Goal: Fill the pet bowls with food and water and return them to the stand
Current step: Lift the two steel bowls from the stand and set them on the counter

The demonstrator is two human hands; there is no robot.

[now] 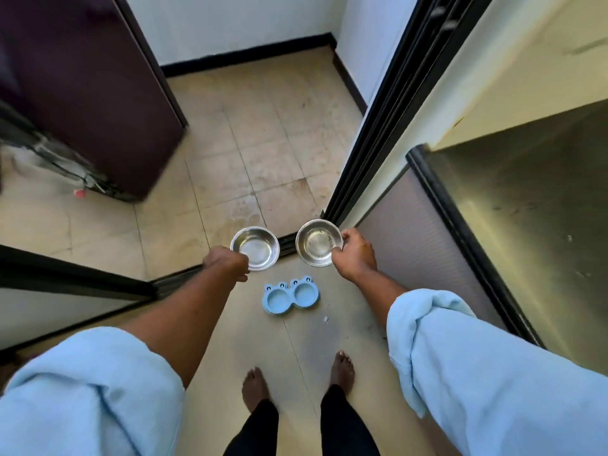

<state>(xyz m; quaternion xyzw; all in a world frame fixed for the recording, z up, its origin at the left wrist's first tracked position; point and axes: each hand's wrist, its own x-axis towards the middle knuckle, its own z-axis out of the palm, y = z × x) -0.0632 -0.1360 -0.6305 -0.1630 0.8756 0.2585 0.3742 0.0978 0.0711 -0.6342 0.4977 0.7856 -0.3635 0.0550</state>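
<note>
Holding two round stainless-steel pet bowls, we pinch the left bowl [255, 247] by its near rim in our left hand [227, 262] and the right bowl [318, 242] by its right rim in our right hand [354, 255], above the pale-blue frog-shaped plastic stand [291, 294] on the tiled floor [250, 143].

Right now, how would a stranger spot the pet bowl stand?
Look at the beige tiled floor, just ahead of the person's bare feet. The light blue plastic double-ring stand lies there, empty, the only blue frog-eared thing, below the two steel bowls.
</note>
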